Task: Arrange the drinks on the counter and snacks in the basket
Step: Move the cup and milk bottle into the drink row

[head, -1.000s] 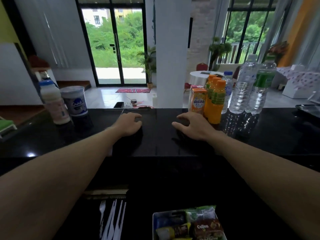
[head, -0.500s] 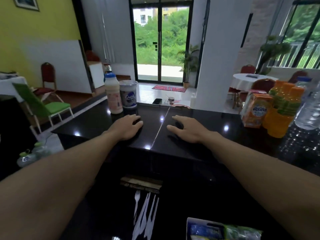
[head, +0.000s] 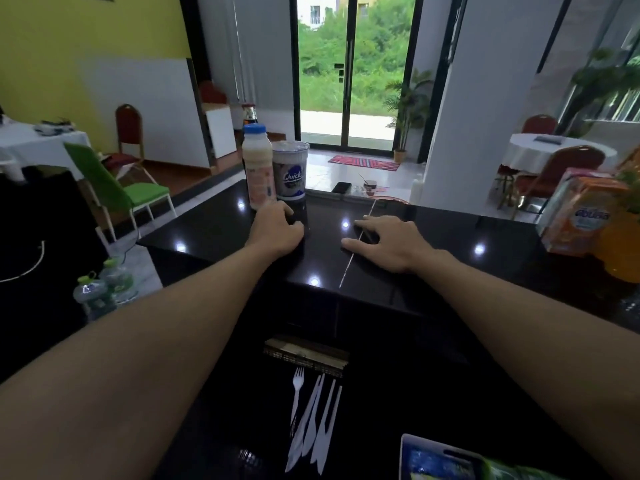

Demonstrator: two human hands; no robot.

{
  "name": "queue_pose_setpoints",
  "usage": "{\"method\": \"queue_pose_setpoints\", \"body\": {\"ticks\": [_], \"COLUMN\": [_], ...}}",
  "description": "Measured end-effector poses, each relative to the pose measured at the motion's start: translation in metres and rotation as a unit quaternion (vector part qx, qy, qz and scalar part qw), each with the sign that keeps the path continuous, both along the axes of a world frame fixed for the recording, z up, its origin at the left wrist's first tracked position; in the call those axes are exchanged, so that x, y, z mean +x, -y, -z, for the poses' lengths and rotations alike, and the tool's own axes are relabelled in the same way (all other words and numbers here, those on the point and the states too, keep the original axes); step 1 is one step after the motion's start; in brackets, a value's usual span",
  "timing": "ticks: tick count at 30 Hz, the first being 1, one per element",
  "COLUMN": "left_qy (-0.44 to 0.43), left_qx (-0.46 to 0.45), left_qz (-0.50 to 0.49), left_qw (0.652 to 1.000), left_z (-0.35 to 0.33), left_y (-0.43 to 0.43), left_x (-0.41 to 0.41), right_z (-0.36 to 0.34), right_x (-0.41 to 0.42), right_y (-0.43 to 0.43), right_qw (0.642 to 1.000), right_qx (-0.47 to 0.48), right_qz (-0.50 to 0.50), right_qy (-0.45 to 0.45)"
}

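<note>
- Left hand (head: 277, 227) rests on the black worktop (head: 450, 258), its grip loosely curled and empty. The milk bottle (head: 258, 168) and lidded cup (head: 290, 169) stand side by side just beyond its knuckles; contact cannot be told.
- Right hand (head: 384, 241) lies flat, grip apart, fingers spread, well clear of the juice carton (head: 576, 213) and orange bottle (head: 621, 254) at the right edge.
- Basket (head: 403, 459), lower right, holds snack packets (head: 512, 472); only its corner shows.
- Against half a second ago: left hand has drawn nearer the milk bottle and cup; right hand lies as before.
</note>
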State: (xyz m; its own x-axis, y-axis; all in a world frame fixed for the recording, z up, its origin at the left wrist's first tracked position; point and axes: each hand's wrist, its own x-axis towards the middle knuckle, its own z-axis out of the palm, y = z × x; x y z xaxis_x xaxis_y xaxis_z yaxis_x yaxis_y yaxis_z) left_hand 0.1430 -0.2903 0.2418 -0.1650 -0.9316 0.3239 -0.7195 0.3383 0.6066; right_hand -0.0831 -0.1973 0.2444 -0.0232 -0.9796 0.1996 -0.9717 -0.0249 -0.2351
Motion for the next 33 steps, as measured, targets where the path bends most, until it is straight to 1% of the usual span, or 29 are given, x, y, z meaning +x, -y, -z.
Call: {"method": "queue_pose_setpoints", "body": {"ticks": [3,6,8,13,17,21,25,33], "left_qy": [-0.053,-0.117,-0.154,-0.163,-0.172,-0.165,-0.161,-0.165], "left_qx": [0.025,0.06,0.076,0.075,0.077,0.051,0.046,0.012], "left_qz": [-0.06,-0.14,-0.169,-0.203,-0.196,-0.219,-0.218,-0.117], "left_qw": [0.996,0.981,0.97,0.963,0.962,0.96,0.961,0.979], "left_z": [-0.005,-0.013,-0.017,-0.017,-0.016,-0.014,-0.012,-0.003], "left_y": [0.004,0.013,0.021,0.037,0.046,0.048,0.047,0.044], "left_x": [0.002,0.009,0.013,0.014,0.008,0.003,0.003,0.004], "right_z": [0.002,0.003,0.004,0.005,0.007,0.008,0.008,0.009], "right_x": [0.001,0.0,-0.001,-0.003,-0.004,-0.004,-0.004,-0.004], "right_y": [0.0,0.0,0.002,0.004,0.007,0.007,0.007,0.007], "right_qw": [1.0,1.0,1.0,1.0,1.0,1.0,1.0,0.999], "right_qx": [-0.001,0.001,0.0,-0.008,-0.01,-0.01,-0.012,-0.015], "right_qz": [0.004,0.004,0.005,0.004,0.005,0.005,0.004,0.006], "right_qy": [0.005,0.011,0.015,0.017,0.018,0.018,0.024,0.032]}}
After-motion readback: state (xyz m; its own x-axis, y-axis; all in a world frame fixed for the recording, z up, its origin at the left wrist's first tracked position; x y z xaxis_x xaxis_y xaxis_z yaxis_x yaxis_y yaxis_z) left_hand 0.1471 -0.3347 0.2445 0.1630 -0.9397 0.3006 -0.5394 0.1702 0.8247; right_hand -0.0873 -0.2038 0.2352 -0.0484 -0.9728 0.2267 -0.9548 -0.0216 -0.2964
